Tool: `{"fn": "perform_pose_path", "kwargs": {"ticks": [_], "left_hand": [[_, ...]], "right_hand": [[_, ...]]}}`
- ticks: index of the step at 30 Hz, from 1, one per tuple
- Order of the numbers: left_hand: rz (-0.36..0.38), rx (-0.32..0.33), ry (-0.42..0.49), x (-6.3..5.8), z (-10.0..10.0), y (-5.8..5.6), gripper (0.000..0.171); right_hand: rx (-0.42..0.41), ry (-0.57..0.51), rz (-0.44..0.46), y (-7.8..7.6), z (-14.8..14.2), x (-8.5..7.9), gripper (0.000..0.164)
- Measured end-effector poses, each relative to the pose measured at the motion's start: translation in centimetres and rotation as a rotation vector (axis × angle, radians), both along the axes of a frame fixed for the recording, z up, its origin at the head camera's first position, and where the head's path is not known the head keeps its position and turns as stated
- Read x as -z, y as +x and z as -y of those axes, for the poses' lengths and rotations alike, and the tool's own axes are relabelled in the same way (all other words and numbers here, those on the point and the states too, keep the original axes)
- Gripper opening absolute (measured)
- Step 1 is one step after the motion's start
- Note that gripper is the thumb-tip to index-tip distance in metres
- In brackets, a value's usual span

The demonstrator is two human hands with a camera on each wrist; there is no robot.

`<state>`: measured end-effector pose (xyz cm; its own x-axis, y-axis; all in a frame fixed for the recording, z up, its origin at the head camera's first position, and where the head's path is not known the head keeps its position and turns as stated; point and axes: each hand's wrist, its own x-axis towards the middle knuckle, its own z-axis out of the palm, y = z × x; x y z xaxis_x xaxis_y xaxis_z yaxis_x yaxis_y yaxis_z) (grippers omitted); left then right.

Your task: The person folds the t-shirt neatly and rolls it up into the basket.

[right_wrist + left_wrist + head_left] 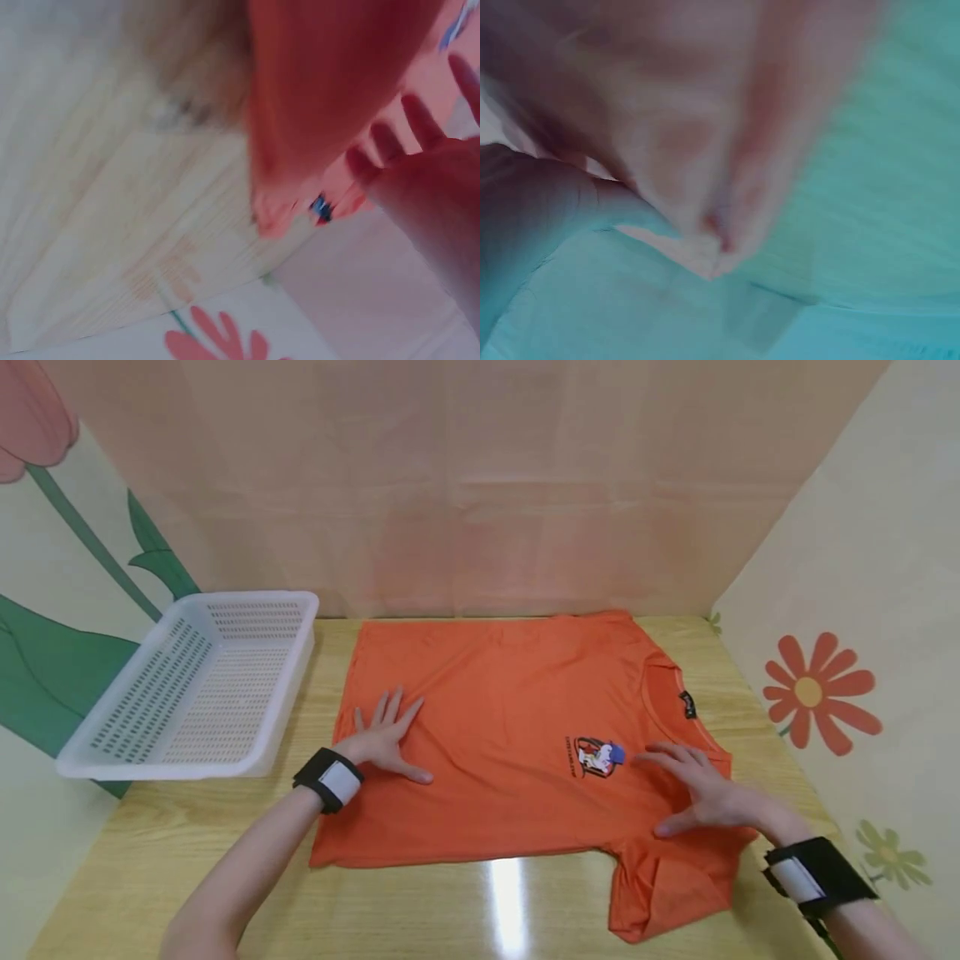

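Left hand and right hand spread wide over orange T-shirt; contact unclear. T-shirt lies flat: hem under left wrist, collar just beyond right hand. Far edge close to pinkish backdrop. Tabletop shows in strip between hem and basket left of left hand, more nearside of both hands. Fabric soft, faintly rippled; near sleeve creased. Basket white, perforated, rectangular. Tabletop grained, glossy.
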<state>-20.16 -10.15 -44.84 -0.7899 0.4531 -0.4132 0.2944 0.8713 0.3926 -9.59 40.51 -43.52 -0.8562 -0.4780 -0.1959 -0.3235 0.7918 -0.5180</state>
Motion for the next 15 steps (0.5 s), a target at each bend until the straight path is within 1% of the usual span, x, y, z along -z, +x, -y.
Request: {"fn": "perform_pose_path", "kwargs": {"ticks": [2,3,4,5,6,8,9,11,13,15], "left_hand": [[0.020,-0.003,-0.023,0.1,0.5,0.3,0.133],[0.028,-0.003,-0.031,0.1,0.6,0.4,0.134],[0.026,-0.001,-0.037,0.2,0.7,0.5,0.134],[0.023,-0.002,-0.039,0.2,0.8,0.6,0.133],[0.019,-0.003,-0.036,0.2,0.8,0.7,0.133],[0.013,-0.004,-0.035,0.2,0.9,0.8,0.133],[0.012,-0.003,-0.036,0.2,0.9,0.8,0.132],[0.012,-0.001,-0.035,0.2,1.0,0.8,0.133],[0.016,-0.002,-0.036,0.2,1.0,0.7,0.133],[0.020,-0.003,-0.041,0.2,0.9,0.8,0.133]], "right_hand": [[-0.027,0.010,0.056,0.8,0.5,0.2,0.109],[-0.034,0.012,0.080,1.2,0.7,0.2,0.113],[-0.046,0.005,0.094,1.6,0.8,0.1,0.115],[-0.050,-0.013,0.104,1.9,1.0,0.0,0.113],[-0.059,-0.037,0.096,2.3,1.1,0.0,0.106],[-0.091,-0.068,0.047,3.0,1.5,-0.4,0.086],[-0.105,-0.072,0.018,3.3,1.6,-0.7,0.074],[-0.114,-0.057,0.001,3.7,1.8,-1.3,0.052],[-0.119,-0.020,0.037,3.8,1.9,-1.9,0.039],[-0.132,0.000,0.126,3.6,1.8,-2.1,0.032]]}}
